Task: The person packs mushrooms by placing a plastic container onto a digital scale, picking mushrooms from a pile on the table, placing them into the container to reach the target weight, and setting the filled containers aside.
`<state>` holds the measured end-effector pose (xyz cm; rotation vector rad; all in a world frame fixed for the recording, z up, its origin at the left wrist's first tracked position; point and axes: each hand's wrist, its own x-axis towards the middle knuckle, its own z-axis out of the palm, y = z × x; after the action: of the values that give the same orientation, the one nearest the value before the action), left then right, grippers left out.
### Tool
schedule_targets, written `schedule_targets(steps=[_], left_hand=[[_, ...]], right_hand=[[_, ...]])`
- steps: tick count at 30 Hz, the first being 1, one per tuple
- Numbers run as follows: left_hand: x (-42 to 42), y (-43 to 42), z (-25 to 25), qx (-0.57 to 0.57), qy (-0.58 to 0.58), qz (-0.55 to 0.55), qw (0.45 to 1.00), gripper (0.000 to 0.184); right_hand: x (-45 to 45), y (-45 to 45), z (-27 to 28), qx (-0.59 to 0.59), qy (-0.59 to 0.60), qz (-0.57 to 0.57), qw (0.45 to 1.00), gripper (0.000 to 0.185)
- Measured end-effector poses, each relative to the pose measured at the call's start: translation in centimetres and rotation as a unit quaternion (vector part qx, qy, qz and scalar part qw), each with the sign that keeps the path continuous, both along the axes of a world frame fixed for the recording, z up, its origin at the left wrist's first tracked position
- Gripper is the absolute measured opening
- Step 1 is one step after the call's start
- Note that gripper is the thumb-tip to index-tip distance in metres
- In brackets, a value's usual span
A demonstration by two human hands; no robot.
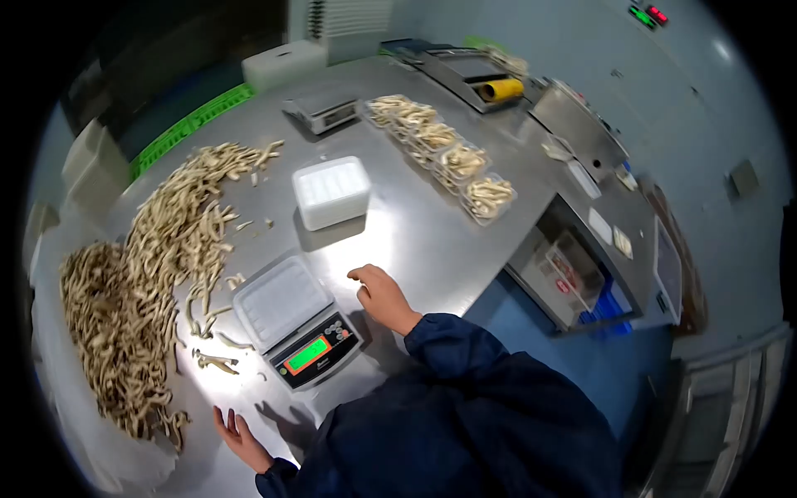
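My right hand [383, 300] is over the steel table, just right of a digital scale [320, 352] with a lit green display. Its thumb and bent fingers are apart, with nothing between them. On the scale lies a pale translucent tray [281, 304] with no mushrooms in it. My left hand [242, 440] is low by the table's near side, fingers spread and holding nothing. A few loose mushrooms [217, 362] lie between it and the tray. Beyond the scale stands a stack of white trays [330, 192].
A big heap of long mushrooms [178, 224] covers the table's left side, darker at the near end. Several filled clear trays [488, 199] form a row at the far right. Behind them are a second scale [322, 113] and a wrapping machine with a yellow roll [502, 90].
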<state>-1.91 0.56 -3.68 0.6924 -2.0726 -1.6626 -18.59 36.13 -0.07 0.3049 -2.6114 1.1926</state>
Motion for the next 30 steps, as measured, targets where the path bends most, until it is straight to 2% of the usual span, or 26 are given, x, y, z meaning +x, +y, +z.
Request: schedule_targets(steps=[6,9,12,14,15,18,19,22,25,30], left_hand=[[-1.4,0.5,0.5,0.005,0.007,-0.038,0.999,0.051],[-2.1,0.9,1.3,0.005,0.020,-0.046,0.999,0.052],[-2.1,0.6,1.3,-0.005,0.031,-0.054,0.998,0.052],[-1.4,0.2,1.0,-0.019,0.033,-0.039,0.999,0.051],[-1.2,0.0,0.8,-0.042,0.023,-0.008,0.999,0.050],[0.1,-0.3,1.9,-0.069,0.012,0.084,0.994,0.045],[0.4,-0.1,2.9,-0.067,0.009,0.107,0.992,0.045],[1.7,-1.1,2.9,-0.062,0.007,0.147,0.987,0.045],[2.6,-1.8,1.3,-0.045,0.002,0.154,0.987,0.045],[1.7,-0.6,-0.2,-0.007,-0.014,0.128,0.992,0.044]], right_hand=[[2.9,1.8,-6.0,-0.032,-0.176,0.032,0.983,0.051],[3.6,1.1,-5.8,-0.133,-0.314,0.070,0.937,0.059],[3.7,0.3,-6.5,-0.094,-0.274,0.113,0.951,0.067],[3.6,-0.2,-8.2,-0.132,-0.268,0.129,0.946,0.071],[3.0,-0.1,-7.3,-0.191,-0.371,0.177,0.892,0.072],[3.4,-1.0,-4.3,-0.273,-0.358,0.183,0.874,0.076],[3.3,-0.7,-4.7,-0.217,-0.365,0.166,0.890,0.077],[3.3,-1.5,-4.8,-0.266,-0.362,0.176,0.876,0.074],[2.7,-1.6,-4.2,-0.230,-0.375,0.161,0.883,0.070],[2.3,-1.4,-5.9,-0.250,-0.378,0.129,0.882,0.068]])
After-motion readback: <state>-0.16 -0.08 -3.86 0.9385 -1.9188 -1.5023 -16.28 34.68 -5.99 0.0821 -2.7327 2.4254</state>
